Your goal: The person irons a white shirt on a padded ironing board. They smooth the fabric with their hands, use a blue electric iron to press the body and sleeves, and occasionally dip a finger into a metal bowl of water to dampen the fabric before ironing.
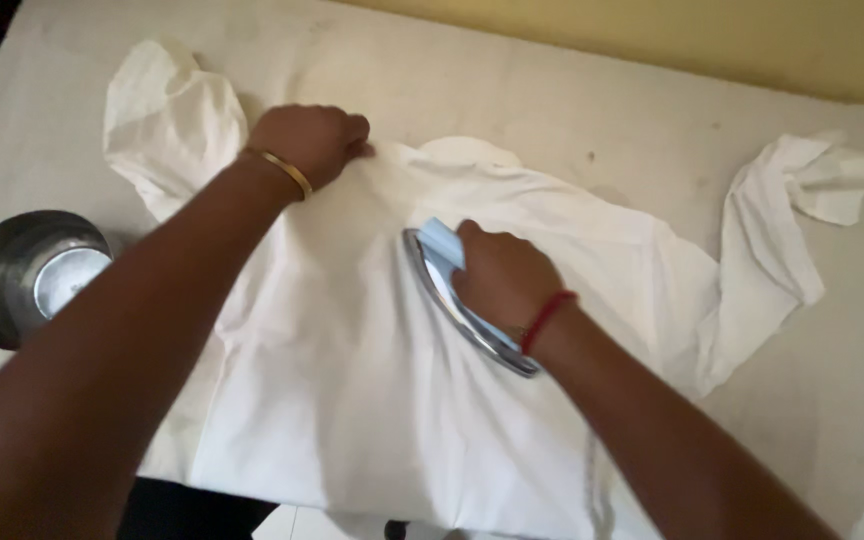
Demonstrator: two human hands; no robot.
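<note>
Covering a pale padded table (592, 110) (yellow wall behind): white shirt (352, 380), left fingers (352, 130) pinching it, right fingers (482, 250) wrapping iron (452, 300).

Shirt (372, 400): plain white, no pattern.
Iron (457, 300): pale blue top, shiny silver soleplate.
Desk (572, 110): off-white cover, faint dark specks.
Bowl (27, 275): dark grey metal.
Bangle (280, 170): gold.
Wrist thread (548, 318): red.
Wall (702, 35): yellow.

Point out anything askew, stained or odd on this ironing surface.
The cloth-covered surface carries small dark specks near its far edge. The white shirt lies rumpled, one sleeve twisted at the right. The right hand grips the iron; the left hand pinches fabric.
</note>
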